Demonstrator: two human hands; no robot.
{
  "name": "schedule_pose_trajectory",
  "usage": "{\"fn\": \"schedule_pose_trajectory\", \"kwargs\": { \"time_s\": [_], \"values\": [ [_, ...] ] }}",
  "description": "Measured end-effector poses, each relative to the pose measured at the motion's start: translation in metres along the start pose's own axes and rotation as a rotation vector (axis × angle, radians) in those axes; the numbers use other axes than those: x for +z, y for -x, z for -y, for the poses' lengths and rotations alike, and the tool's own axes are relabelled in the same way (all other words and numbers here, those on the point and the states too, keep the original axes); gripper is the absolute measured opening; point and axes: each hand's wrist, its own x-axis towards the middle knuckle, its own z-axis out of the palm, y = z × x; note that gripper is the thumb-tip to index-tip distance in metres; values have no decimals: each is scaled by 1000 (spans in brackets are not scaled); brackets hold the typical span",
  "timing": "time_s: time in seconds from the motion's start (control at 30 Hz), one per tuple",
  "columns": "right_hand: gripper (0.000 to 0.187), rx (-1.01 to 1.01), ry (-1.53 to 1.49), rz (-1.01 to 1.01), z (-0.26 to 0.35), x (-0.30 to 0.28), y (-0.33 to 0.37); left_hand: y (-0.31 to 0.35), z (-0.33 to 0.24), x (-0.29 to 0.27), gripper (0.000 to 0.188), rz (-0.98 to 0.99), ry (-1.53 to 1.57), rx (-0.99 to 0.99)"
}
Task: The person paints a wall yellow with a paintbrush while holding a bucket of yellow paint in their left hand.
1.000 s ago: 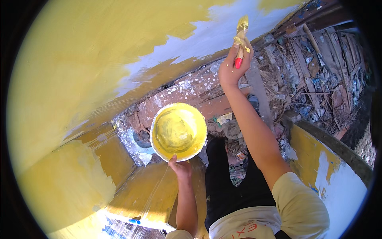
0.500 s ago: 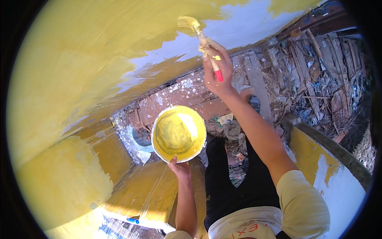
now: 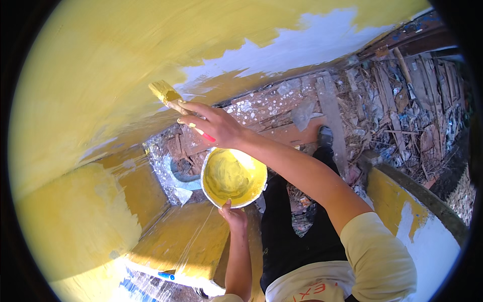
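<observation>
A paintbrush [image 3: 177,106] with a red-tipped wooden handle is gripped in my right hand [image 3: 217,125]. Its yellow-coated bristles are against, or very close to, the wall [image 3: 115,65], near the left end of a pale unpainted patch [image 3: 282,53]. Blobs of yellow paint show on the handle and fingers. Below, my left hand [image 3: 234,216] holds a round white bucket [image 3: 203,187] by its near rim, thumb over the edge. Yellow paint [image 3: 232,176] coats the inside of the bucket. My right forearm passes just above its far rim.
Paint-spattered boards [image 3: 261,108] lie along the wall's foot. Broken wood and litter [image 3: 392,110] cover the floor at right. A bluish curved object [image 3: 183,181] sits left of the bucket. Low yellow-painted walls stand at lower left and at right [image 3: 397,201].
My right hand has swept the paintbrush left and down along the wall, toward the bucket's side. The bucket in my left hand has shifted slightly right and down in view.
</observation>
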Motion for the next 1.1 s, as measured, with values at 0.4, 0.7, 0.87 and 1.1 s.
{"fn": "schedule_pose_trajectory", "kwargs": {
  "time_s": [0.4, 0.7, 0.87, 1.1],
  "values": [
    [18, 269, 345, -620, -32, -33, 19, 3, -2, -23, 59, -79, 40, 41],
    [18, 167, 20, -218, -36, -8, 18, 16, 5, -38, 57, -78, 4, 37],
    [20, 208, 404, -523, -65, -82, 38, 10, 6, -29, 56, -47, 37, 25],
    [18, 274, 168, -471, -30, -1, 22, 10, 14, -32, 57, -49, 14, 3]
  ]
}}
